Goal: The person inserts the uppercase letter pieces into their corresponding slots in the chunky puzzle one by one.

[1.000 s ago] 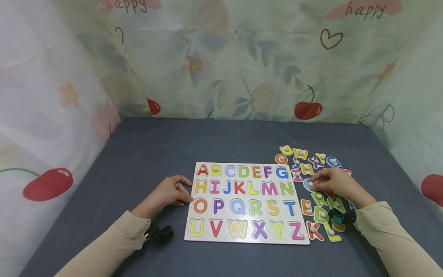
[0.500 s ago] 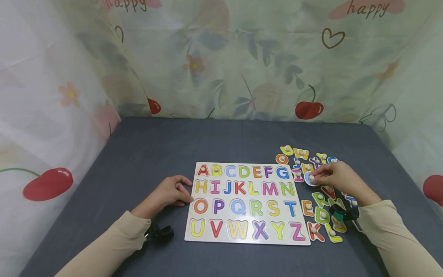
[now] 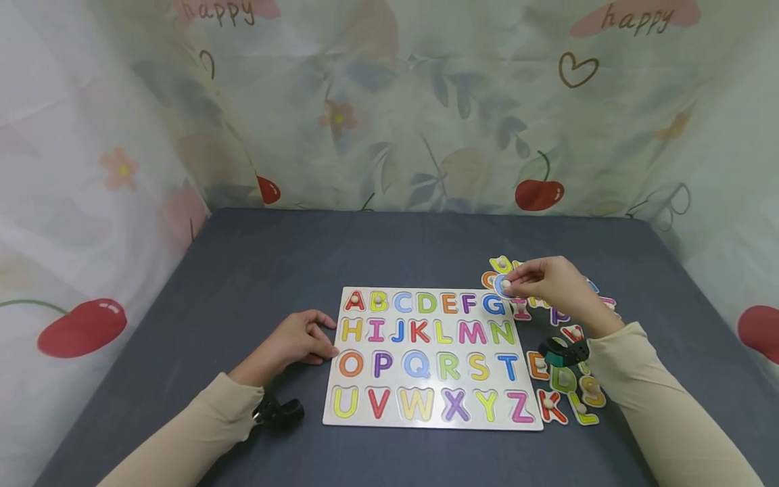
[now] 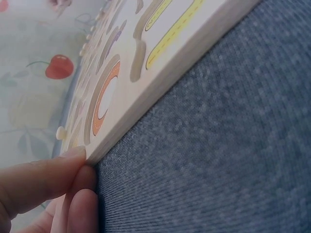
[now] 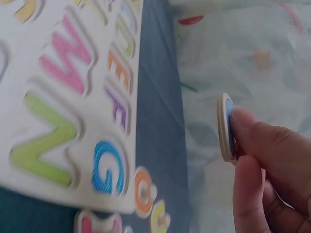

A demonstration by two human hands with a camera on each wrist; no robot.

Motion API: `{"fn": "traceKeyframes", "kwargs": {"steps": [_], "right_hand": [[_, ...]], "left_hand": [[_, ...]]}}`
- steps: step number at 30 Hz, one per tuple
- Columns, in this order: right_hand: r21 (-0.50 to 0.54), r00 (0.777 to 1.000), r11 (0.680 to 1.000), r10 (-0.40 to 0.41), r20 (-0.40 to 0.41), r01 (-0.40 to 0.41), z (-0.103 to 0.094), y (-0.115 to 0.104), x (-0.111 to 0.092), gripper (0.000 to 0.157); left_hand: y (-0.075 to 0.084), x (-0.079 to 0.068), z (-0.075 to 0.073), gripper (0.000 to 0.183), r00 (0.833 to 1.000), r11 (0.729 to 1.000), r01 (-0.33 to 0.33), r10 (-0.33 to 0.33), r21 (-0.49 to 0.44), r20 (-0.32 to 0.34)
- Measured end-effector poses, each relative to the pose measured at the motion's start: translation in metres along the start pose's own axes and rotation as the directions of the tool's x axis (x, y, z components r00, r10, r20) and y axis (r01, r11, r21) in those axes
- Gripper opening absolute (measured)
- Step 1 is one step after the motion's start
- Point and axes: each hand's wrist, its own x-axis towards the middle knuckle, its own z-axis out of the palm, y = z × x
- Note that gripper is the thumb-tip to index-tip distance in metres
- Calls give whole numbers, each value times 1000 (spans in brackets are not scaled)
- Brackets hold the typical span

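The right hand (image 3: 552, 283) pinches a light-blue, rounded wooden letter piece (image 3: 500, 288) between thumb and fingers, raised near the far right corner of a flat white wooden alphabet board (image 3: 398, 368) (the wrist view shows the piece nearly edge-on). The left hand (image 3: 301, 338), fingers loosely bent, touches the left edge of that board, which lies between the two hands on the dark grey cloth-covered worktop (image 3: 274, 257). Beyond the left hand, in the farthest row, a red wooden A (image 3: 355, 301) and a yellow-green wooden B (image 3: 379, 301) sit in their slots. Just beside the right hand lie an orange wooden O (image 3: 487, 279) and a yellow wooden U (image 3: 501, 264); below it are a pink wooden I (image 3: 521, 310), an orange wooden E (image 3: 538, 365), a green wooden D (image 3: 562, 380) and a red wooden K (image 3: 551, 407). Its wrist carries a small black camera (image 3: 569, 353).
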Motion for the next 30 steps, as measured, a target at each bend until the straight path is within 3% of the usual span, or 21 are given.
{"fn": "traceKeyframes", "kwargs": {"steps": [14,24,30], "right_hand": [[104,995,990,-94,-39,98,41,-58,31,22],[188,995,980,-82,52,71,84,-70,52,19],[175,995,984,-59,77,45,104,-74,60,17]], "left_hand": [[-1,-1,0,48,1000,1000,-16,16,-11,16],[-2,0,1,50,1000,1000,-4,4,3,1],[-3,1,1,49,1000,1000,-16,16,2,-1]]}}
